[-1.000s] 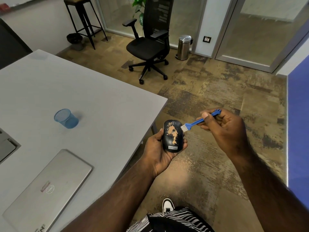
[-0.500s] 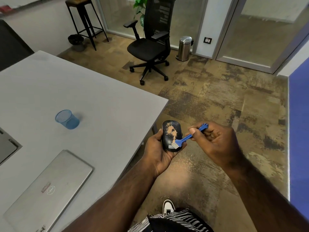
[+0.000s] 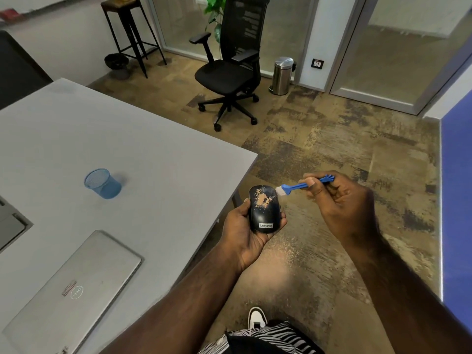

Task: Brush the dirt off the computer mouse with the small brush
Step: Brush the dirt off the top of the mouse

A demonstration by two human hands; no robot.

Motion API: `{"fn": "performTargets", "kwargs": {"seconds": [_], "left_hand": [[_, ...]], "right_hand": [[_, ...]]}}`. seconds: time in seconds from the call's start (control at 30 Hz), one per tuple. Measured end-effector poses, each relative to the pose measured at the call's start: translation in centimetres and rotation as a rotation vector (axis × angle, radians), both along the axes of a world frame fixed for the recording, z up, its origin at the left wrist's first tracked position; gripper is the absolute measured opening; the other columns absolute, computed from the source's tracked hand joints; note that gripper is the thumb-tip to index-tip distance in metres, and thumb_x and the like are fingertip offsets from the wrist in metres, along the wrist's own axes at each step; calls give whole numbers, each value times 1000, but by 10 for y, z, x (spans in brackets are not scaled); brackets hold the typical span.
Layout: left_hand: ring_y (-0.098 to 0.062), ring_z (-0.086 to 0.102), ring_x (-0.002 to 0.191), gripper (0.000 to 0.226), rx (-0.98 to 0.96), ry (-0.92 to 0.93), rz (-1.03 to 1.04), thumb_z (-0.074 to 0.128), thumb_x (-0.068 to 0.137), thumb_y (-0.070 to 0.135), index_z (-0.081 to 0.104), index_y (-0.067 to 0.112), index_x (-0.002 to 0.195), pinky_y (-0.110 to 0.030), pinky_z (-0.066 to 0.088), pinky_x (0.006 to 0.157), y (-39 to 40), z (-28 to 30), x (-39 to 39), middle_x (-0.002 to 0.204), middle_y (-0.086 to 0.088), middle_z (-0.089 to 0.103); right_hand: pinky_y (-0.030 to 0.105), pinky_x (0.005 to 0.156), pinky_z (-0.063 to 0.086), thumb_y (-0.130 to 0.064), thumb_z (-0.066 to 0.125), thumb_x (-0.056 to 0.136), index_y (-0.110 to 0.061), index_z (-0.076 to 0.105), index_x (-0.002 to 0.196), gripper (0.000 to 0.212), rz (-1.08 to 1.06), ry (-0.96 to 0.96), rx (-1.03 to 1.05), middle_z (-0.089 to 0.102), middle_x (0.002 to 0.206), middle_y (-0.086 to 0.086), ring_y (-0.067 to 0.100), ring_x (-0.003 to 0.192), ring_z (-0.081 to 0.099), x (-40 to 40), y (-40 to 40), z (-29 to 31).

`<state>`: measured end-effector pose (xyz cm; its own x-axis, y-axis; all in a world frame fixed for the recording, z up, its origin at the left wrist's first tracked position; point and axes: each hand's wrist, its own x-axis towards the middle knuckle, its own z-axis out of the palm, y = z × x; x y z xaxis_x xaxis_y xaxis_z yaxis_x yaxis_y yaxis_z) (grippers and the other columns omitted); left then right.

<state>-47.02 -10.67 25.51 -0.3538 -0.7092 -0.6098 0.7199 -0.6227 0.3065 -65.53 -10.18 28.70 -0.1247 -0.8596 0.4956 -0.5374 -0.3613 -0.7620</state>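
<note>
A grey tabletop (image 3: pixel 127 139) fills the left of the view, its near right corner jutting toward the person. On it, a blue mesh cup (image 3: pixel 102 183) stands near the middle, and a closed silver Dell laptop (image 3: pixel 74 290) lies by the near edge. Beyond the table the floor is mottled brown carpet tile (image 3: pixel 332 139). A black office chair (image 3: pixel 229 65) stands on it, with a small steel pedal bin (image 3: pixel 282 75) against the glass partition, a tall black stool (image 3: pixel 130 29) at the far wall and a green plant behind the chair.

The black Lenovo computer mouse (image 3: pixel 263 209) is held off the table, just past its right edge, over the floor. Its long axis runs away from the person, the logo end nearest the camera and the button end pointing toward the far wall. An orange-tan patch of dirt (image 3: pixel 264 199) covers the middle and far half of its top.

The left hand (image 3: pixel 245 233) cradles the mouse palm-up, thumb along its left side and fingers curled round the right side. The right hand (image 3: pixel 342 200) pinches the handle of the small blue brush (image 3: pixel 304 185) between thumb and fingertips, wrist raised. The brush lies nearly level, white bristles pointing left and down at the mouse's far right edge; whether they touch it is unclear.
</note>
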Motion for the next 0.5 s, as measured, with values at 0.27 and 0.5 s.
{"fn": "performTargets", "kwargs": {"seconds": [0.27,0.5], "left_hand": [[-38,65,85,53,-11,13,-12,31,101,37,55,-6,119,-47,58,76,-1,0,0,96,-28,70],[-38,69,81,52,-13,12,-23,32,101,37,54,-6,120,-47,58,77,-1,0,0,97,-28,70]], "right_hand": [[44,60,63,-35,64,94,-28,72,110,19,59,-64,69,75,83,-14,7,73,76,5,-1,-7],[48,59,61,-36,65,94,-29,73,109,19,40,-93,61,76,80,-9,14,71,76,5,-7,-8]]}}
